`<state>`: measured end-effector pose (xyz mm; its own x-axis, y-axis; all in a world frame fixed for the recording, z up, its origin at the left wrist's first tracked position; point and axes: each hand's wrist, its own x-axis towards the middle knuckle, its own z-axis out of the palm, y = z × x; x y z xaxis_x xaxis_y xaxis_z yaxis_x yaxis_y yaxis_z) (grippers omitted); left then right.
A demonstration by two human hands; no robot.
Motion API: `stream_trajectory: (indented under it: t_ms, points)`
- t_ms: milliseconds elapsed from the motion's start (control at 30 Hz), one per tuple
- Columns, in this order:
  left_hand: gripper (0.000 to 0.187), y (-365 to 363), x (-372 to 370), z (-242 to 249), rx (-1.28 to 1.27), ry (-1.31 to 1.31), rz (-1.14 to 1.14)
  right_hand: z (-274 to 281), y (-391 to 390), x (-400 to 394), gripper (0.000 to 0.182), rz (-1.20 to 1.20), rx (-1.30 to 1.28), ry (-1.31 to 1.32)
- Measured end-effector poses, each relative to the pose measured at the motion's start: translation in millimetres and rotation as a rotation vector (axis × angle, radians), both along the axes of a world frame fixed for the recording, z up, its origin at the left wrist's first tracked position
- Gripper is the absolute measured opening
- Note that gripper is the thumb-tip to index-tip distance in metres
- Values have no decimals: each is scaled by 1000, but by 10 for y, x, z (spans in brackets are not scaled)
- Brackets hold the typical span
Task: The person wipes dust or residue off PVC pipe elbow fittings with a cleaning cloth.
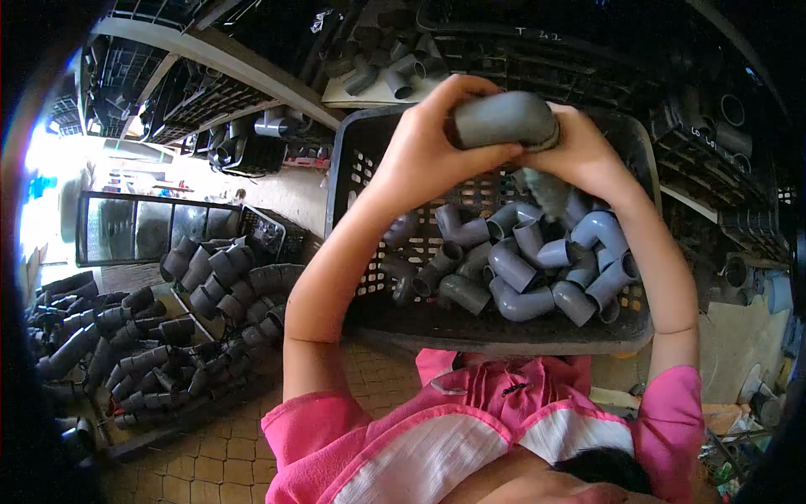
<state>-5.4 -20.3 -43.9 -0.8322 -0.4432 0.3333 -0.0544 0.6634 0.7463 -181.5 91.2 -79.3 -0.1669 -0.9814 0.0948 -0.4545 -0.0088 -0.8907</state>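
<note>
At centre, we see a black perforated plastic basket (504, 340) holding glossy grey plastic elbow fittings (512, 267). At upper centre, our left hand (422, 149) and right hand (581, 156) grip opposite ends of one dull-grey curved plastic elbow (506, 119). Caution: a loosened or uneven grip could drop it onto those fittings.

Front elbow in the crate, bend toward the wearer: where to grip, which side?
Probably pinch the front elbow at its bend, from above and the wearer's side: that rounded corner faces bare crate, while both legs run back into the pile. Left hand and right hand hold the raised elbow, so free one first.
</note>
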Motion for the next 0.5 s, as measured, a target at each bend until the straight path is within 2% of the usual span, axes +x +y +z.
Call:
stream_trajectory:
  t_ms: [100, 200, 233, 267, 300, 333, 400, 500]
  points:
    - [47, 22, -7, 30, 395, 177, -115, 93, 5, 64, 41, 0, 47, -14]
    - [42, -9, 14, 62, 693, 163, 1, 49, 21, 115, 53, -6, -27, 54]
    - [36, -37, 8, 26, 790, 240, 18, 19, 25, 122, 58, -56, -63, 141]
    - [34, -163, 46, -51, 716, 144, 74, -10, 23, 128, 64, -102, -99, 230]
    - [35, -127, 9, -55, 791, 253, 130, 24, 11, 152, 69, -142, -136, 322]
    - [37, -88, -30, -61, 863, 363, 187, 103, 29, 162, 73, -123, -114, 299]
    - [39, -107, -49, -152, 757, 400, 179, 314, 103, 173, 81, -89, -64, 254]
    - [42, -91, -50, -190, 748, 302, 77, 208, 68, 135, 90, -65, -508, 255]
